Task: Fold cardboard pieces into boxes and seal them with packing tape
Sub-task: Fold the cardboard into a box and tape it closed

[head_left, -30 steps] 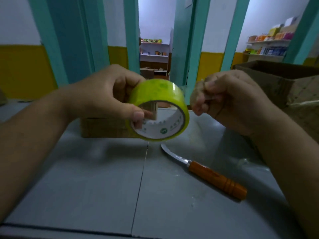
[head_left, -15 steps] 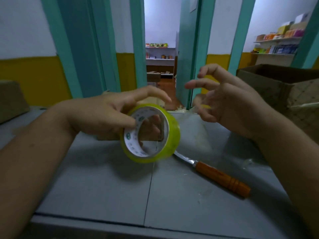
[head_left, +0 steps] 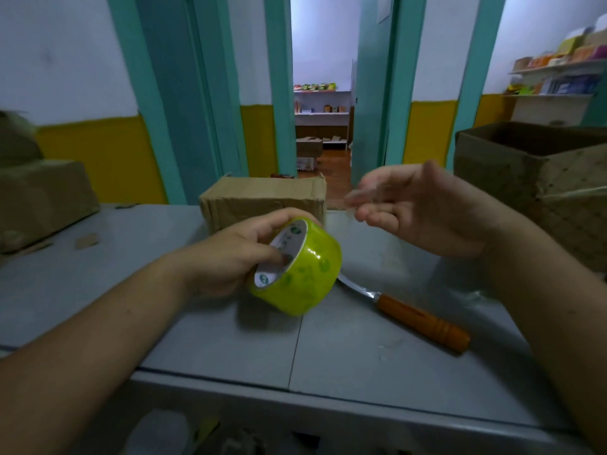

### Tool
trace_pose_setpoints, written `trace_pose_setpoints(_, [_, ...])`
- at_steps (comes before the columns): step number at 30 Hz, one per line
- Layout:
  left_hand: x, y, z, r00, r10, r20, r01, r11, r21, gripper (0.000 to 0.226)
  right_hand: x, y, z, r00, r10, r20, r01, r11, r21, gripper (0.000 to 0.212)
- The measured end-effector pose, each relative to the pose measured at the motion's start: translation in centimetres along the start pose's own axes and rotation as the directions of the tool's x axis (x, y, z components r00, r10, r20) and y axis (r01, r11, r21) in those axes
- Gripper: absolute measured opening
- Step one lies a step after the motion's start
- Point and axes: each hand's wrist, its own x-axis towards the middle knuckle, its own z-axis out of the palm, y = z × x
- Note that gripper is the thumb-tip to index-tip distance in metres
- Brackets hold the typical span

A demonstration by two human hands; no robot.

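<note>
Right, the small box (head_left: 262, 200) stands folded but looks untaped, left hand (head_left: 223, 257) curls round the tape roll (head_left: 308, 277), and the blurred right hand (head_left: 427, 208) has fingers loosely spread, perhaps drawing out clear tape.

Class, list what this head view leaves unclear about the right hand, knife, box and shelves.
1. Right hand: fingertips motion-blurred in the head view; a pinch on tape cannot be told.
2. Knife: blade tip hidden behind the tape roll.
3. Box: lower front hidden by the left hand and roll.
4. Shelf goods: too small and blurred.
</note>
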Motion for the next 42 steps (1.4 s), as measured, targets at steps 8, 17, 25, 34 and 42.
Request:
trace_pose_setpoints(8, [0.1, -0.4, -0.4, 1.000, 0.025, -0.005, -0.025, 1.000, -0.013, 0.037, 1.1, 0.4, 2.1, 0.919, -0.295, -0.261, 0.112, 0.831, -0.546, 0.017])
trace_pose_setpoints(17, [0.7, 0.2, 0.9, 0.943, 0.330, 0.036, -0.300, 0.800, 0.520, 0.037, 2.0, 0.2, 3.7, 0.741, -0.655, -0.148, 0.105, 0.331, -0.938, 0.005])
trace_pose_setpoints(25, [-0.3, 2.7, -2.6, 0.682, 0.731, -0.029, -0.321, 0.335, 0.886, 0.016, 1.8, 0.2, 4.7, 0.815, -0.574, -0.079, 0.184, 0.387, -0.903, 0.015])
trace_pose_setpoints(34, [6.6, 5.9, -5.0, 0.979, 0.182, 0.092, -0.143, 0.295, 0.945, 0.048, 5.7, -2.6, 3.8, 0.949, -0.242, -0.201, -0.085, 0.417, -0.905, 0.013])
trace_pose_setpoints(42, [6.2, 3.5, -6.4, 0.901, 0.413, 0.131, -0.235, 0.211, 0.949, 0.038, 6.8, 0.6, 1.0, 0.894, -0.295, -0.336, -0.155, 0.501, -0.851, 0.009])
